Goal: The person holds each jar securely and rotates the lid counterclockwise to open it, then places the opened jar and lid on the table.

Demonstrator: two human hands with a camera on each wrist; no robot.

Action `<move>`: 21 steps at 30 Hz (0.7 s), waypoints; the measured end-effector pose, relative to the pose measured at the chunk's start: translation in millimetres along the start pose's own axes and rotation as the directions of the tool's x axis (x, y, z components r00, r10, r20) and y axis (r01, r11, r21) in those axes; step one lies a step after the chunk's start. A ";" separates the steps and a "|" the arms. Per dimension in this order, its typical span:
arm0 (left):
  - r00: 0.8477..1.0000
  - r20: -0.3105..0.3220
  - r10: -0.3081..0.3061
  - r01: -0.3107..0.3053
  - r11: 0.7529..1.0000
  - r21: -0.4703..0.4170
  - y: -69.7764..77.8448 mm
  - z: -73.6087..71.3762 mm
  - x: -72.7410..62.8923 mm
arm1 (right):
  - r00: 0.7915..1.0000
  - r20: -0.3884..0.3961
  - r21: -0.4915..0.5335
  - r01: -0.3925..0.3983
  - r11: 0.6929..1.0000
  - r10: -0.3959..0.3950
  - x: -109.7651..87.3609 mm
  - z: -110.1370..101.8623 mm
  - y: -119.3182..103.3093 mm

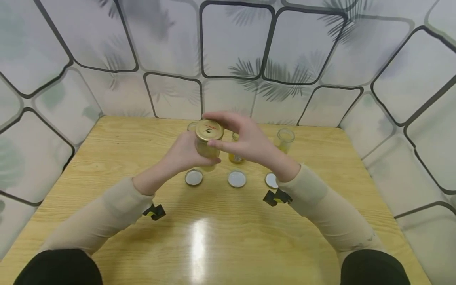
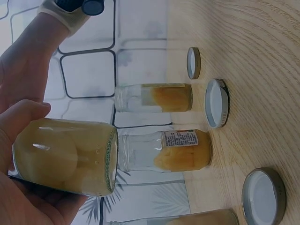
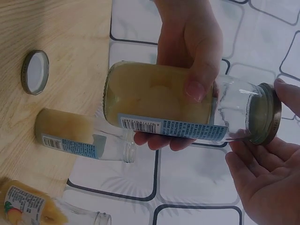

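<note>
A glass jar (image 1: pixel 204 149) with pale yellow contents is held up off the table, tilted in the head view. My left hand (image 1: pixel 183 152) wraps around its body, thumb on one side and fingers on the other. A gold metal lid (image 1: pixel 209 130) covers the jar's mouth. Thumb and fingers of my right hand (image 1: pixel 251 138) grip that lid at its rim. In the right wrist view a blue label (image 3: pixel 171 129) with a barcode runs along the jar's side, and the lid's edge (image 3: pixel 271 115) sits at the neck.
Behind the hands stand several lidless glass jars, including one with yellow-orange contents (image 2: pixel 185 152) and another at the right (image 1: pixel 285 136). Three lids lie white side up on the wooden table (image 1: pixel 142 237): left (image 1: pixel 194 177), middle (image 1: pixel 237 179) and right (image 1: pixel 271 180). A patterned backdrop (image 1: pixel 235 43) surrounds the table.
</note>
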State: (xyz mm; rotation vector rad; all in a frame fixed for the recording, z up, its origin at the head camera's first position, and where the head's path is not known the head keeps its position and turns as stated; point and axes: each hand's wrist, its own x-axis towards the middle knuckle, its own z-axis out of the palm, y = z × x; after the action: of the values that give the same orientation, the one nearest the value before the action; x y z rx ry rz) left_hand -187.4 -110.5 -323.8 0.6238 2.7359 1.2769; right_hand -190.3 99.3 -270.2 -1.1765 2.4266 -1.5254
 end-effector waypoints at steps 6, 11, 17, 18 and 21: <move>1.000 0.006 -0.003 0.003 1.000 -0.004 -1.6 0.0 2.7 | 1.000 -0.014 0.011 -0.005 1.000 0.005 0.8 1.0 2.8; 1.000 0.008 0.012 -0.011 1.000 -0.022 -3.0 1.1 5.9 | 0.999 -0.034 0.057 -0.017 0.998 0.019 2.4 -1.3 4.8; 1.000 0.005 0.011 -0.011 0.999 -0.034 -4.5 1.5 5.1 | 0.999 -0.017 0.116 -0.033 0.993 0.035 5.6 -2.4 8.0; 1.000 0.004 0.013 -0.013 0.999 -0.038 -5.0 1.5 4.9 | 0.999 -0.013 0.112 -0.035 0.993 0.037 5.8 -2.3 8.7; 1.000 0.007 0.026 -0.025 0.999 -0.045 -6.1 1.6 4.1 | 0.999 -0.006 0.089 -0.039 0.995 0.039 5.8 -1.3 9.7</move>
State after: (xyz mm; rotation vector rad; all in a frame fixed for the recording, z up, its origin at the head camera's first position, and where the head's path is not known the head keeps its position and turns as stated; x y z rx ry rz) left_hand -192.8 -111.3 -329.0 0.6600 2.6936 1.3347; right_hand -200.5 99.0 -275.1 -1.1030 2.3450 -1.6106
